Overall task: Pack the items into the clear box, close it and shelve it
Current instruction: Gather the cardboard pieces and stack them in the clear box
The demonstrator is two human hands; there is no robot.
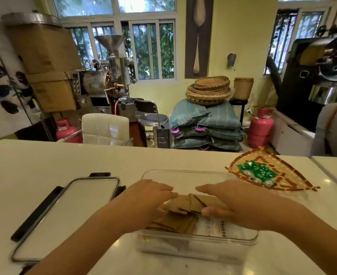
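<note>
A clear box stands open on the white counter in front of me. Both hands reach into it from the near side. My left hand and my right hand together hold a loose stack of brown paper packets over the box. More brown packets and a white printed packet lie on the box floor. The box's clear lid with black clips lies flat to the left. A fan-shaped woven tray at the right holds several green wrapped items.
The counter ends at a far edge, with a white chair just behind it. A second counter adjoins at the right, where a person's back shows. Roasting machines, sacks and gas cylinders fill the room beyond.
</note>
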